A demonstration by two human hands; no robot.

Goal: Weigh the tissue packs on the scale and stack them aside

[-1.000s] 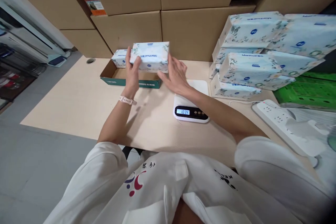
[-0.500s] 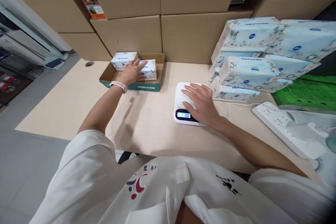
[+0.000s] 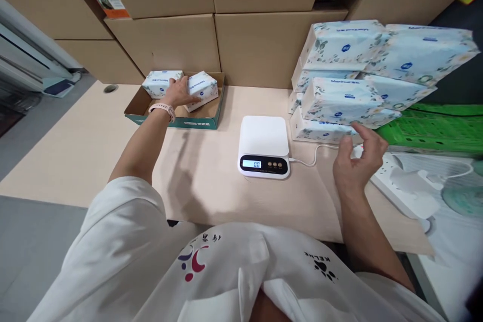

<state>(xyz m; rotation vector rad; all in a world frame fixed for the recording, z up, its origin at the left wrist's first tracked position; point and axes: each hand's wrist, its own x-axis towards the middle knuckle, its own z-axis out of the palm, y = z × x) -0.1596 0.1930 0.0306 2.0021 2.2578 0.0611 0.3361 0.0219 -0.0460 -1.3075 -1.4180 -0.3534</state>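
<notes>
Taking the white scale (image 3: 264, 147) at the middle of the table (image 3: 211, 181) as the landmark: its platform is bare and its lit display reads zero. Far to the left of the scale and a little behind it sits a shallow cardboard tray (image 3: 174, 122) with green sides, holding two tissue packs. The left hand (image 3: 178, 93) lies flat-fingered in the tray, resting against the nearer tissue pack (image 3: 202, 88) and close to the other pack (image 3: 161, 82); it presses or steadies rather than grips, with the fingers spread loosely. To the right of the scale and slightly behind it rises a stack of tissue packs (image 3: 347, 95), several deep and somewhat untidy. The right hand (image 3: 357, 161) hangs just in front of that stack, half open, thumb and fingers curled apart and holding nothing, fingertips close to the lowest packs. A white power strip (image 3: 400, 181) lies further right of the scale, and brown cartons (image 3: 264, 45) stand behind it. As a judgement, one pack is being settled into the tray while the other hand goes for a fresh one; that calls for closing round a single pack without tipping its leaning neighbours.
</notes>
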